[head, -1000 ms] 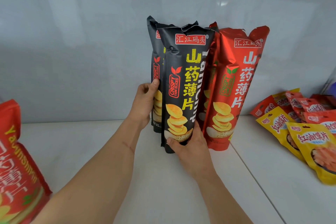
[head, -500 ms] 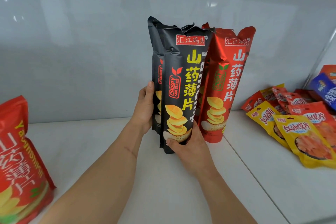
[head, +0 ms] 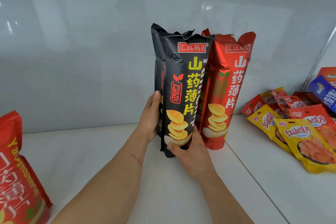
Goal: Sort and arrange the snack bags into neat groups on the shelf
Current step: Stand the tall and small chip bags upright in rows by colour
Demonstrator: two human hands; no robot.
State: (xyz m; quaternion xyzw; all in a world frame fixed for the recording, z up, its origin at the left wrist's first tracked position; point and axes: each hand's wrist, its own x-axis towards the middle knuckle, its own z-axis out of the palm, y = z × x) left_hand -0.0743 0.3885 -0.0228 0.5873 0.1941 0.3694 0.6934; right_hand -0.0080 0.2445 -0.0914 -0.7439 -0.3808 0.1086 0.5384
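Two black yam-chip bags upright mid-shelf: front black bag (head: 183,92), and a second black bag (head: 157,56) directly behind it at about 10 o'clock, mostly hidden. Two red yam-chip bags upright on their 3 o'clock side: front red bag (head: 229,92) touching the black pair, and a rear red bag (head: 205,32) with only its top edge showing. All four stand on the white shelf (head: 91,160) close to the back wall.

Left hand (head: 150,118) wraps the 9 o'clock edge of the black pair, thumb up along the front bag's side, fingers hidden behind. Right hand (head: 189,152) grips the front black bag's base, thumb across its lower face.

Third red yam bag (head: 18,178) at 8 o'clock, well apart, cropped by the frame. At 3 o'clock: a loose pile (head: 294,123) of small flat packs, at least three yellow and several red, exact red count unclear. One blue pack (head: 323,92) at the far 3 o'clock edge.
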